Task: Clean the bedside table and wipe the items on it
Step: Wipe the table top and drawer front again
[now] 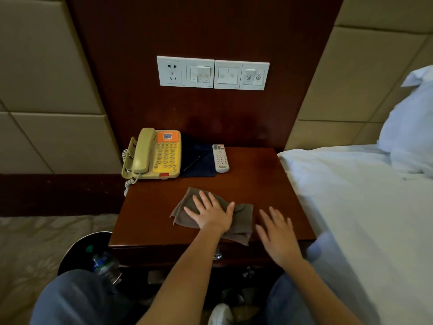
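Bedside table (257,181): L hand (212,214) fingers spread flat on brown cloth (244,219), R hand (277,234) fingers spread beside it.

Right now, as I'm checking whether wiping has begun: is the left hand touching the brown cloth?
Touching. The head view shows the left hand lying flat, fingers spread, on the brown cloth on the bedside table.

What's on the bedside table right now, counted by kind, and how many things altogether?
Telephone: 1
Remote control: 1
Dark blue pad: 1
Pen, lying on the pad: 1
Brown cloth, under the left hand: 1
Total: 5
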Motion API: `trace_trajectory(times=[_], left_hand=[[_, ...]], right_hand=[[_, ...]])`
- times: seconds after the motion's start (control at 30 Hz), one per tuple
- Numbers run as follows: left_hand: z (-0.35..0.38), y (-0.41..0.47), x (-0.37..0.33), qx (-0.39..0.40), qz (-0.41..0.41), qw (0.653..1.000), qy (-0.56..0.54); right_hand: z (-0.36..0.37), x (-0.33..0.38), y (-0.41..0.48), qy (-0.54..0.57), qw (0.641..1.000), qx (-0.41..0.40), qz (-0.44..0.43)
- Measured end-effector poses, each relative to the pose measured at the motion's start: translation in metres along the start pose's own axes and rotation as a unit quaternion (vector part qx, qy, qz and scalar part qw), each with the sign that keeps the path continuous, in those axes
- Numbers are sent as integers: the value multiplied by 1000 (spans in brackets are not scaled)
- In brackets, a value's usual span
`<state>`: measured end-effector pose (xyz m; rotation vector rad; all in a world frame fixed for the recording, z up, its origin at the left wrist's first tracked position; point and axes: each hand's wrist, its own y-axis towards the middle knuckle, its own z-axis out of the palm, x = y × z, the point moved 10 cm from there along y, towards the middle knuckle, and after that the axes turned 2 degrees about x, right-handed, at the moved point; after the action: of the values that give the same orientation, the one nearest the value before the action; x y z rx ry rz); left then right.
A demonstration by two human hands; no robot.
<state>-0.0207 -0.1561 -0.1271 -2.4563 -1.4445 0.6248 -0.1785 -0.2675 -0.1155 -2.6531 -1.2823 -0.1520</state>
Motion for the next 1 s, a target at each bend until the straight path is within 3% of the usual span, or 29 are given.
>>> trace_trajectory(times=[0.13,0.37,0.53,0.67,0.87,1.0], left_hand=[[20,-18,-49,4,56,998,37],[18,-22,-32,-40,145,984,91],[-25,-1,82,-78,65,992,71],[-51,-2,166,-130,26,990,40],[-50,-17,202,-172,-17,985,30],[-50,-8,208,-162,-49,985,40]], right_hand=[[-11,-52,-14,-11,996,-14,92],[0,-9,0,-25,997,35,69],[14,72,17,-17,998,60,-24],[18,158,22,-15,991,18,-132],[36,276,8,3,955,-30,-295],[39,301,0,16,937,-60,-344]])
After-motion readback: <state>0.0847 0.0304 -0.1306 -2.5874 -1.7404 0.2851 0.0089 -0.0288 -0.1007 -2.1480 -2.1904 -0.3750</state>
